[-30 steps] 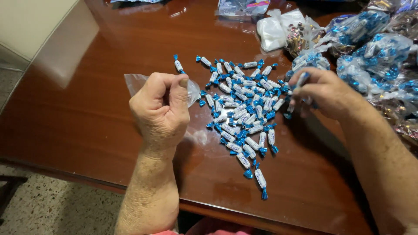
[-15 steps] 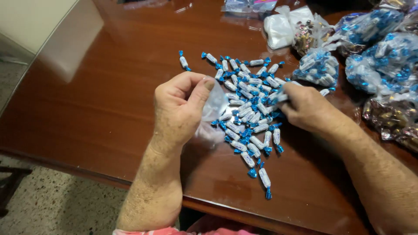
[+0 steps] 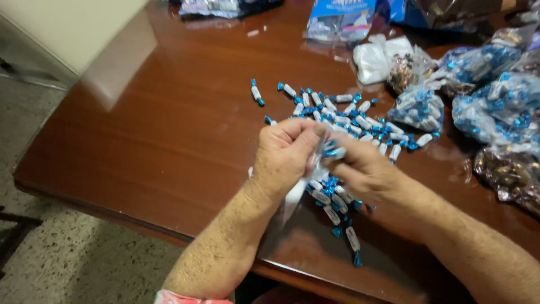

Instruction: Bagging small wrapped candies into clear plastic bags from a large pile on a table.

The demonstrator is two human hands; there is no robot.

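- Head view: left hand point(image 3: 284, 157) and right hand point(image 3: 363, 169) meet over the near edge of the candy pile point(image 3: 349, 121) on the brown surface point(image 3: 169, 135).
- Left grip: fingers curled together, pinching the top of a small clear bag point(image 3: 301, 188); bag hangs down and toward the person, long axis running from the fingertips to lower left.
- Right grip: fingertips closed on a few blue-and-white wrapped candies point(image 3: 333, 151), held right at the bag's mouth, touching or just beside the left fingers; motion blur here, so probably at the opening, not clearly inside.
- Key relation: candies lie just right of the bag mouth, both hands equally near it.
- More loose candies lie under and behind the hands, some trailing to the near surface edge point(image 3: 353, 239).
- Filled clear bags point(image 3: 419, 107) sit at right, well apart from the hands.
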